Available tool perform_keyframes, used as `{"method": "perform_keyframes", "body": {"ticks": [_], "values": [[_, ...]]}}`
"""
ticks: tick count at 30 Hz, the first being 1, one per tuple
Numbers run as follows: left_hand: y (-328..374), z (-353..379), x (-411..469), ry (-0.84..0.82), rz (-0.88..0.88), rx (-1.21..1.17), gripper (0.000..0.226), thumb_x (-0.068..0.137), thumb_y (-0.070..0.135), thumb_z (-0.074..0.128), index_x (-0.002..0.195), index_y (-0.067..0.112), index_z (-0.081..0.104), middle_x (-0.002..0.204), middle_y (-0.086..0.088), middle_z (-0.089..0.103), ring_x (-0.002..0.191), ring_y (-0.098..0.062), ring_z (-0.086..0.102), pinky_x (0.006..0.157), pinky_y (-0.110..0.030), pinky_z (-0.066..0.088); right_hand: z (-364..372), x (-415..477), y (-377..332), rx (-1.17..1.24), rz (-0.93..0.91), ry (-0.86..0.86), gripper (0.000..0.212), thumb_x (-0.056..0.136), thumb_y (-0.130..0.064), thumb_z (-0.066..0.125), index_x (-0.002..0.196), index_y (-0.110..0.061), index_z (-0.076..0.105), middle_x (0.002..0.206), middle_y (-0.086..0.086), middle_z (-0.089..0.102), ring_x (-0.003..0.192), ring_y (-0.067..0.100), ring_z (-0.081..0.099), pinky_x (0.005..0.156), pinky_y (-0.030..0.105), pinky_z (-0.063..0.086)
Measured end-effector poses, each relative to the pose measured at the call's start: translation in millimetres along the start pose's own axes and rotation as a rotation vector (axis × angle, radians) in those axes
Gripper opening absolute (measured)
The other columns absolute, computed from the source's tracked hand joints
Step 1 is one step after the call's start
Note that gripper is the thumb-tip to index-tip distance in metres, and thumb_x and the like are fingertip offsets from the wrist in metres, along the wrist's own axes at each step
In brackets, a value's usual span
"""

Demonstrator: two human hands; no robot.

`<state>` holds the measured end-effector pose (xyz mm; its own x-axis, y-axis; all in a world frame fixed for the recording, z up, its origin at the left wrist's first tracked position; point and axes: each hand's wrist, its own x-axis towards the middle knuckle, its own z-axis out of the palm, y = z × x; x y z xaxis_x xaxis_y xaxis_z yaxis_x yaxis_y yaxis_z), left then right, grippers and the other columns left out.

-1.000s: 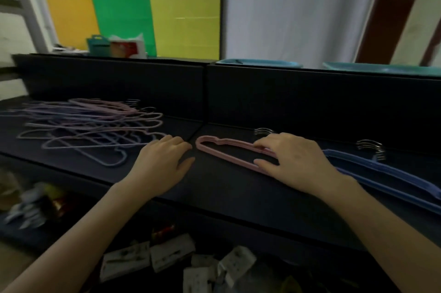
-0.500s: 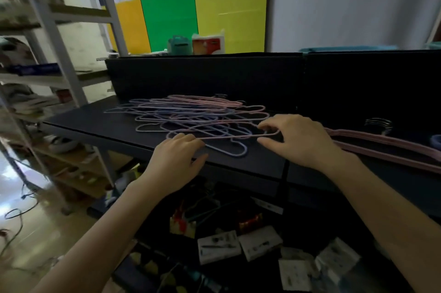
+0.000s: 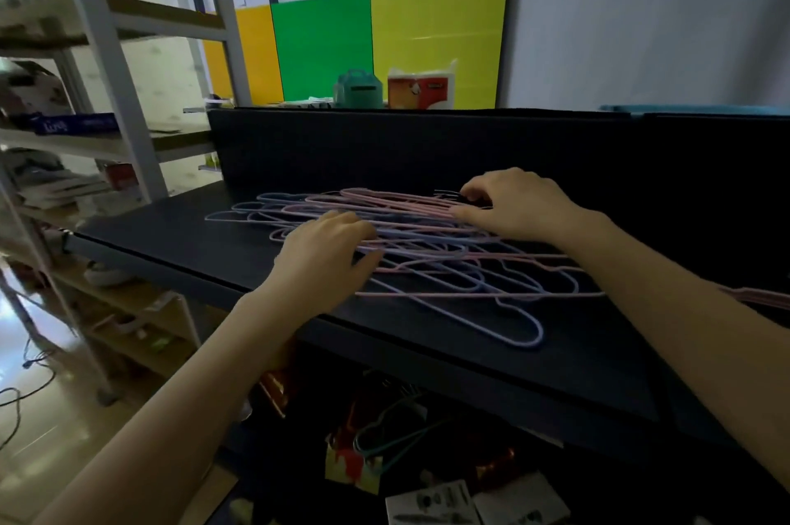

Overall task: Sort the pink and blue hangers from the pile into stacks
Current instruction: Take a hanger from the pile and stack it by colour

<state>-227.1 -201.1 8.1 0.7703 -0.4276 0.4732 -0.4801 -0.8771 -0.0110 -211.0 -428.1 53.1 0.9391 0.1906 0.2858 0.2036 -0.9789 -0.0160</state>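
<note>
A tangled pile of pink and blue hangers (image 3: 427, 255) lies on the black table (image 3: 171, 234). One blue hanger (image 3: 519, 332) sticks out of the pile toward the front edge. My left hand (image 3: 325, 255) rests on the pile's left part with relaxed fingers, pressing down on the hangers. At the back of the pile my right hand (image 3: 513, 206) pinches the topmost pink hanger (image 3: 384, 197) between thumb and curled fingers, close to the dark metal hooks (image 3: 446, 194). The tip of the sorted pink stack (image 3: 761, 297) shows at the right edge, behind my right forearm.
A black back panel (image 3: 427, 148) walls the table's far side. A metal shelf rack (image 3: 115, 67) with clutter stands at the left. Behind the panel are a teal box (image 3: 358, 88) and a tissue pack (image 3: 421, 86). Loose items and hangers (image 3: 393, 439) lie under the table.
My view swung left from the sorted stacks to the pile. Both hands moved onto the pile: the left now lies on it, the right left the pink stack and reached the top pink hanger.
</note>
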Motion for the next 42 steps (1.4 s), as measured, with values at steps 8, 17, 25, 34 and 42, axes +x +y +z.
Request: {"method": "perform_keyframes", "body": {"ticks": [8, 17, 25, 34, 42], "values": [[-44, 21, 70, 0.007, 0.047, 0.002, 0.039, 0.093, 0.04, 0.045, 0.125, 0.018, 0.054, 0.125, 0.001, 0.057, 0.115, -0.019, 0.05, 0.081, -0.032, 0.044, 27, 74, 6, -0.169, 0.135, -0.27, 0.098, 0.064, -0.088, 0.036, 0.127, -0.014, 0.048, 0.122, 0.004, 0.056, 0.106, 0.023, 0.054, 0.079, 0.035, 0.045], [-88, 43, 119, -0.008, 0.086, -0.032, 0.047, 0.092, 0.043, 0.045, 0.134, 0.019, 0.044, 0.131, 0.001, 0.051, 0.121, -0.018, 0.043, 0.087, -0.033, 0.043, 37, 95, 12, 0.251, 0.301, -0.356, 0.096, 0.06, -0.078, 0.059, 0.124, -0.006, 0.055, 0.126, 0.014, 0.058, 0.111, 0.028, 0.056, 0.099, 0.045, 0.046], [-120, 53, 156, 0.013, 0.195, -0.163, 0.06, 0.09, 0.049, 0.045, 0.139, 0.017, 0.036, 0.138, -0.001, 0.044, 0.126, -0.018, 0.039, 0.095, -0.035, 0.041, 27, 89, 5, 0.407, 0.45, -0.184, 0.084, 0.054, -0.061, 0.076, 0.124, -0.02, 0.054, 0.119, -0.002, 0.059, 0.103, 0.014, 0.056, 0.094, 0.033, 0.046], [-119, 76, 183, -0.219, 0.444, -0.317, 0.079, 0.081, 0.064, 0.043, 0.145, 0.025, 0.019, 0.15, 0.003, 0.028, 0.132, -0.017, 0.034, 0.105, -0.034, 0.034, -13, 26, 12, 0.275, 0.656, 0.109, 0.1, 0.047, -0.061, 0.07, 0.135, -0.017, 0.048, 0.132, 0.002, 0.054, 0.097, 0.009, 0.051, 0.089, 0.025, 0.039], [-109, 92, 201, -0.554, 0.521, -0.603, 0.059, 0.077, 0.053, 0.059, 0.126, 0.021, 0.05, 0.12, 0.003, 0.05, 0.11, -0.012, 0.05, 0.095, -0.026, 0.04, -13, -32, -2, 0.303, 0.861, 0.223, 0.127, 0.022, -0.09, 0.057, 0.13, -0.023, 0.053, 0.117, -0.005, 0.057, 0.095, 0.01, 0.051, 0.086, 0.028, 0.039]]}}
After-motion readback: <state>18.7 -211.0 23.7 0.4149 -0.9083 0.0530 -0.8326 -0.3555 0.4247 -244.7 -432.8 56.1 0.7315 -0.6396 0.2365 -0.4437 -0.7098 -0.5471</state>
